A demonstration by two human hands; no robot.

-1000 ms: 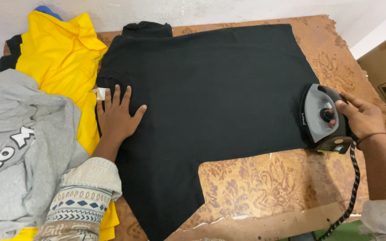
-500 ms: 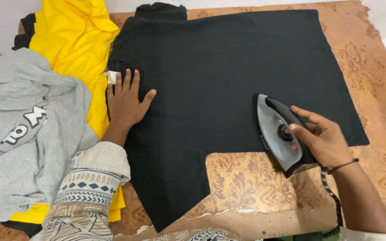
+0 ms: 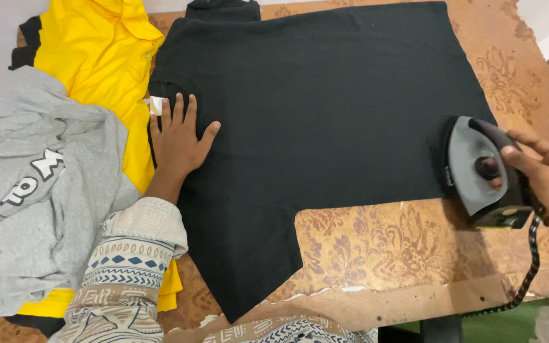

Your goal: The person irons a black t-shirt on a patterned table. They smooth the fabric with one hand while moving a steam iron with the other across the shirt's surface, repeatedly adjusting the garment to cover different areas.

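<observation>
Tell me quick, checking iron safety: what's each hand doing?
Left hand: open, flat on black cotton shirt.
Right hand: closed on grey electric iron.

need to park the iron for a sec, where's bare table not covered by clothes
Bare patterned table shows below the black shirt, between its hanging sleeve and the iron in the right hand; also the far right corner. The left is crowded: left hand, yellow shirt, grey sweatshirt.

Black shirt point(image 3: 325, 108), yellow shirt point(image 3: 96, 57), grey iron point(image 3: 478, 168) (floral brown table point(image 3: 376, 248))
</observation>
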